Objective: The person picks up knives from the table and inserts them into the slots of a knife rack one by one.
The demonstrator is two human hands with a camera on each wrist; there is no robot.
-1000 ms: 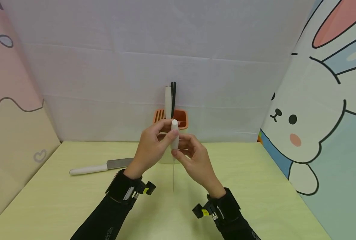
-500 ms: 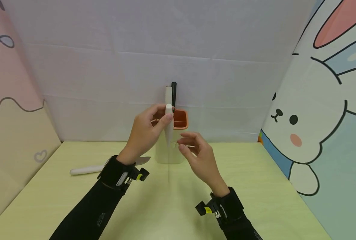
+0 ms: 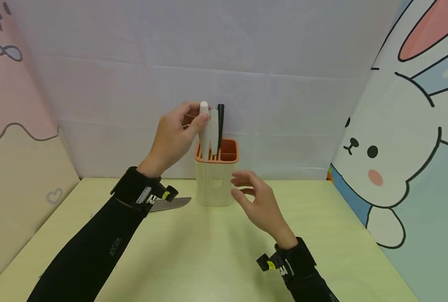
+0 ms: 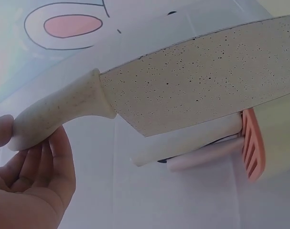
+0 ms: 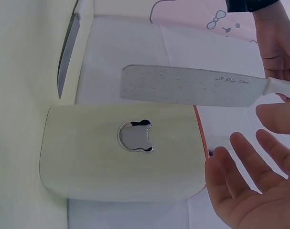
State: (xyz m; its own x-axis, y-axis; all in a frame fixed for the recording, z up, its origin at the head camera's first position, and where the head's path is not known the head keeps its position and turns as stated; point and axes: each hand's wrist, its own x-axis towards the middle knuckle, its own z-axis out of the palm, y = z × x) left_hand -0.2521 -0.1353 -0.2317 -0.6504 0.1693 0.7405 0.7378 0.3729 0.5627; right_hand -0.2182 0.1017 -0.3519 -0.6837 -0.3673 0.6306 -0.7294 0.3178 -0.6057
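My left hand [image 3: 173, 136] pinches the white handle of a kitchen knife [image 4: 202, 78] between thumb and fingers. Its broad, speckled blade points down in front of the knife holder [image 3: 214, 184], a pale box with an orange slotted top. In the right wrist view, the knife's blade [image 5: 183, 86] runs alongside the holder, with the handle above the orange rim. A white handle [image 3: 214, 132] and a black handle [image 3: 221, 126] stand up from the holder. Right of the holder, my right hand [image 3: 259, 205] has its fingers loosely bent and apart, with nothing in them.
A second knife [image 3: 173, 204] lies on the pale table, mostly covered by my left sleeve in the head view. The holder has an open orange compartment [image 3: 229, 150] at its right. A white sheet [image 3: 284, 126] rises behind the table, with cartoon-printed panels on both sides.
My right hand has let go of the knife and drawn back right. The left hand has carried the knife up, left and toward the holder's slotted side.
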